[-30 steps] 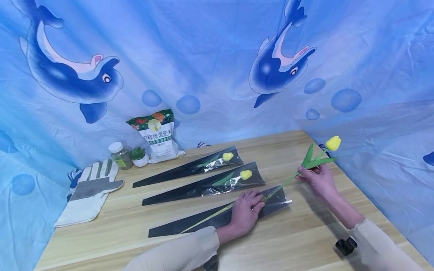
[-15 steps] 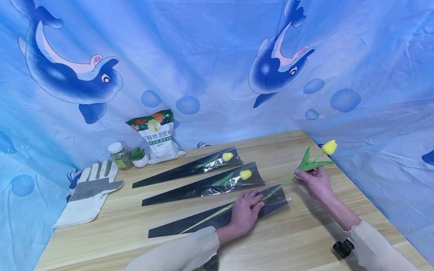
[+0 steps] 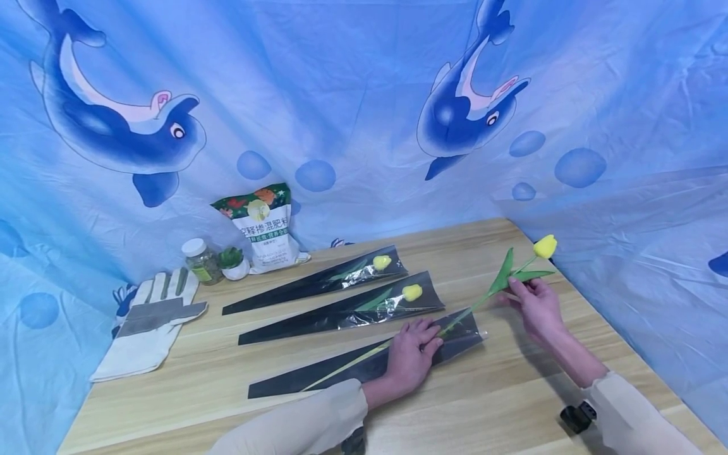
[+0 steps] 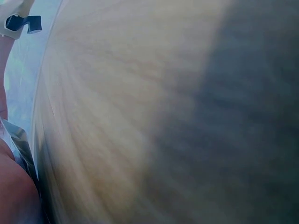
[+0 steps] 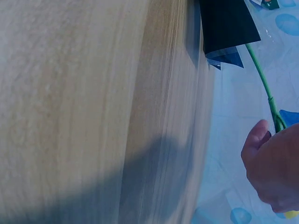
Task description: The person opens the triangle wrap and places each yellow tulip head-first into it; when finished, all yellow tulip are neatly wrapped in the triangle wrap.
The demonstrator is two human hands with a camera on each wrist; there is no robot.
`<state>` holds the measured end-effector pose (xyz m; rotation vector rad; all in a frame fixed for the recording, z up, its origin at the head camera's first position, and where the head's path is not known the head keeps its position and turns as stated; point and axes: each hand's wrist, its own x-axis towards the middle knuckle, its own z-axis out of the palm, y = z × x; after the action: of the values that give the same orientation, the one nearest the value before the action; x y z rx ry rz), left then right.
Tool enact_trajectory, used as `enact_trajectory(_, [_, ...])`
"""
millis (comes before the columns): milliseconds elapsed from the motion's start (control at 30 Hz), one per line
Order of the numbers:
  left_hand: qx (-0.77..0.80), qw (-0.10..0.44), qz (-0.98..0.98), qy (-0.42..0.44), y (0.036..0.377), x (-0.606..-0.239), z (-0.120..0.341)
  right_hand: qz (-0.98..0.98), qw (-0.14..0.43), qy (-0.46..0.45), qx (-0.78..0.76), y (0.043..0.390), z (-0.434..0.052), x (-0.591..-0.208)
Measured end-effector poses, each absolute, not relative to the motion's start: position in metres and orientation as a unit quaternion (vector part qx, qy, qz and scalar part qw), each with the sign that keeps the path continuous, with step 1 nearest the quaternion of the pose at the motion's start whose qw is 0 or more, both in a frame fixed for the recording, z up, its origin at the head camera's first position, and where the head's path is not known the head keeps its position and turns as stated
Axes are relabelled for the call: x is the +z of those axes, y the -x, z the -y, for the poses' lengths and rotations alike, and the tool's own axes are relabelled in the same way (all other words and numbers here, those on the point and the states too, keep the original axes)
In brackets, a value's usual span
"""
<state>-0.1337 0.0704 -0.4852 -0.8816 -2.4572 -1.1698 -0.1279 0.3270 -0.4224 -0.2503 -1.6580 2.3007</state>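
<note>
A yellow tulip (image 3: 545, 247) with green leaves slants down to the left, its stem running into a black-backed clear flower sleeve (image 3: 307, 377). My left hand (image 3: 411, 357) holds this sleeve near its wide mouth, fingers lying across the front. My right hand (image 3: 536, 306) pinches the tulip by its leaves, just below the bloom. In the right wrist view the sleeve's dark back (image 5: 229, 23) stands tilted above the table, and the green stem (image 5: 262, 77) leaves its mouth toward my hand. The left wrist view catches only part of my left hand (image 4: 16, 191) beside the sleeve's edge.
Two filled sleeves, a middle sleeve (image 3: 284, 330) and a far sleeve (image 3: 279, 298), each hold a yellow tulip. Work gloves (image 3: 150, 325), a lidded jar (image 3: 203, 262), a small potted plant (image 3: 234, 264) and a printed bag (image 3: 267, 234) stand at the back left of the wooden table (image 3: 483, 404).
The tulip has shifted left and down, its stem deeper in the sleeve. My right hand has moved left with it, then slid up to its leaves. My left hand stays in place.
</note>
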Motion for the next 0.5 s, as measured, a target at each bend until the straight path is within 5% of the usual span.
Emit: enact_trajectory(500, [-0.397,0.146,0.852,0.308,0.1343,-0.4853,-0.0702,0.576,0.175,0.089,0.794,0.1226,-0.3293,-0.4242])
